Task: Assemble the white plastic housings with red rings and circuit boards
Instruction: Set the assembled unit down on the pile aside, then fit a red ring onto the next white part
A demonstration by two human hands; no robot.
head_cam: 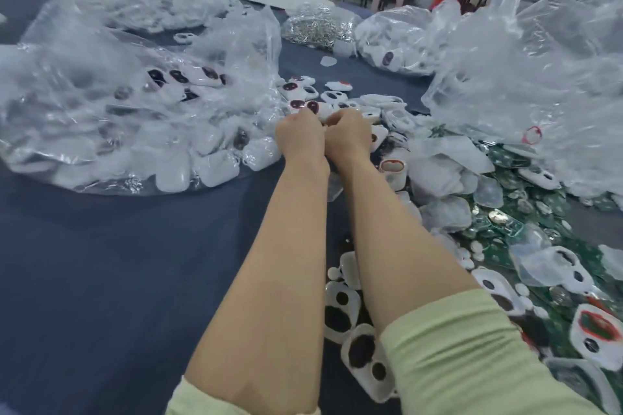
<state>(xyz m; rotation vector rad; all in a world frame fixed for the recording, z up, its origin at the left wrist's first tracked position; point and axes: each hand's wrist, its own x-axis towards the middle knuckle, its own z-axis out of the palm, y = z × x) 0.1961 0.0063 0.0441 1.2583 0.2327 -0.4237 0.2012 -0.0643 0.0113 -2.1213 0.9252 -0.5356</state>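
Hands meet at mid-table: left hand (pixel 296 136) and right hand (pixel 347 135) side by side, fingers curled away from camera. Any part gripped is hidden, so cannot tell the hold, its heading or long axis. Loose white housings (pixel 332 96) lie just beyond the knuckles. One housing with red ring (pixel 392 167) sits just beside the right wrist, open face up, long axis across the view. Green circuit boards (pixel 499 158) are heaped further right, nearer the right hand.

head view | worn high, facing forward-down | close above table (pixel 101 263) | single view
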